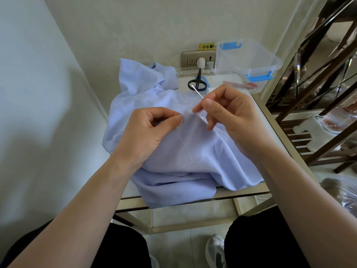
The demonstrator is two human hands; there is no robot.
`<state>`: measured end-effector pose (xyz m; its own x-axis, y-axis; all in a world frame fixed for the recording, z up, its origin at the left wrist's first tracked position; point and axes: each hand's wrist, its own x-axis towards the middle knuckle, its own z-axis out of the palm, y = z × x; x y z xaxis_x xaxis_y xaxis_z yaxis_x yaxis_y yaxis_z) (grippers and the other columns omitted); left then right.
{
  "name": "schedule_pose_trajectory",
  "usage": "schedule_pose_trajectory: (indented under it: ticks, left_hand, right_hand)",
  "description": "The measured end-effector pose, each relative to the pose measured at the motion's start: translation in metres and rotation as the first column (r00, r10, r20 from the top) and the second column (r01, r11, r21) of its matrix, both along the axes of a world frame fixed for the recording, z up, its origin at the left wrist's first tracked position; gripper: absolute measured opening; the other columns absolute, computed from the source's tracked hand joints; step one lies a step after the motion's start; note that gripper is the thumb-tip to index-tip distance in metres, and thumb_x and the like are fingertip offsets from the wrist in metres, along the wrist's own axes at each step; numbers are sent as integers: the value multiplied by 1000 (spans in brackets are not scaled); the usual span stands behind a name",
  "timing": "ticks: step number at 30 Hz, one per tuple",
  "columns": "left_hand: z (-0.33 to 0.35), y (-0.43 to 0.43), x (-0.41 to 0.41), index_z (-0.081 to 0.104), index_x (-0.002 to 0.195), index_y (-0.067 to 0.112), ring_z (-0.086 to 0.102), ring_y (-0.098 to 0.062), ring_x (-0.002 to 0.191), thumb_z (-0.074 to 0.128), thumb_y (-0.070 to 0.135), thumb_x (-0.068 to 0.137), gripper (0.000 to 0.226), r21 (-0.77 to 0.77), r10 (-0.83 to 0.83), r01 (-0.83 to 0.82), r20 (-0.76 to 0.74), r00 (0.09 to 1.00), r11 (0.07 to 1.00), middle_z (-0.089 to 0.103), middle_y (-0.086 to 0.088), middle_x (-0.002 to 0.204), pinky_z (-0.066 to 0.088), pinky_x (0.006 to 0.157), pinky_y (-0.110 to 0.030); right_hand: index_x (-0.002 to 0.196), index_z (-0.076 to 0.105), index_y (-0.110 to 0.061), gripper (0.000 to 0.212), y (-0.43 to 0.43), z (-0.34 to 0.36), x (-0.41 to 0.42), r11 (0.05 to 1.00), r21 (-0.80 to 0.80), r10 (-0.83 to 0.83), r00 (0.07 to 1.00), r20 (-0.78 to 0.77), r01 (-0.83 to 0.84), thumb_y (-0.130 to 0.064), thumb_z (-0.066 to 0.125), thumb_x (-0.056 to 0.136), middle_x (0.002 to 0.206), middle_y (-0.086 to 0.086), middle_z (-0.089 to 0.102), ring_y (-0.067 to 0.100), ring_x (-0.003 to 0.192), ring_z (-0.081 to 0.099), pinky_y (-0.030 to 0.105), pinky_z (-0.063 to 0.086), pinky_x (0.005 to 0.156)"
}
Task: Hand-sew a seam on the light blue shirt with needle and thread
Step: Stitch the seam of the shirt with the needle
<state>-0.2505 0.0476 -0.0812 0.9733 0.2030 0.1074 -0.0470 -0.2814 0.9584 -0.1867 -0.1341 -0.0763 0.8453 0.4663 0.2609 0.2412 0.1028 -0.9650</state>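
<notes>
A: Where's the light blue shirt (173, 151)?
B: Heaped on the glass surface (270, 120), its near edge hanging over.
A: And the hands?
B: The left hand (148, 130) pinches a raised fold. Just right of it, the right hand (229, 113) pinches the needle (198, 92), which slants far-left. White thread (185, 151) loops over the cloth. Scissors (197, 84) lie beyond.
</notes>
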Motion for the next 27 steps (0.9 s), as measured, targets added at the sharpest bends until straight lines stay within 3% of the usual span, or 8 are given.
schedule_pose_trajectory:
  ticks: [4, 7, 12, 21, 27]
  left_hand:
    - [-1, 0, 0, 75, 82, 18, 65, 1, 78, 70, 11, 88, 10, 14, -43, 43, 30, 999, 999, 74, 11, 77, 47, 77, -12]
    - [-2, 0, 0, 76, 85, 15, 66, -5, 82, 70, 13, 88, 7, 31, -77, 76, 38, 996, 997, 76, 2, 84, 51, 81, -19]
    - [-4, 1, 1, 75, 83, 19, 66, -4, 78, 70, 16, 88, 8, 63, -83, 81, 37, 996, 995, 75, 7, 81, 49, 76, -18]
    - [-5, 5, 2, 73, 78, 18, 60, -1, 67, 71, 14, 88, 11, 87, -69, 65, 45, 997, 994, 69, 12, 69, 46, 68, -16]
    - [-5, 4, 1, 73, 76, 20, 57, 0, 64, 72, 15, 87, 12, 89, -79, 74, 47, 996, 993, 68, 13, 66, 44, 65, -15]
  right_hand:
    - [76, 54, -6, 11, 4, 3, 2, 985, -70, 155, 988, -6, -155, -9, 56, 86, 113, 10, 70, 14, 61, 55, 25, 44, 51]
    - [75, 52, -7, 12, 5, 2, 5, 960, -134, 243, 969, -35, -246, -9, 55, 86, 106, 13, 72, 13, 61, 57, 25, 43, 49]
    - [73, 54, -7, 10, 1, -2, 11, 965, -134, 217, 973, -71, -225, -7, 54, 83, 85, 11, 66, 20, 72, 62, 26, 49, 64]
    - [69, 54, -4, 9, -6, -4, 12, 943, -178, 266, 958, -103, -281, 0, 48, 76, 88, 14, 64, 19, 76, 62, 26, 51, 75]
    - [66, 54, -6, 13, -6, -4, 9, 941, -198, 259, 960, -108, -276, 1, 48, 76, 89, 15, 63, 17, 75, 64, 25, 52, 74]
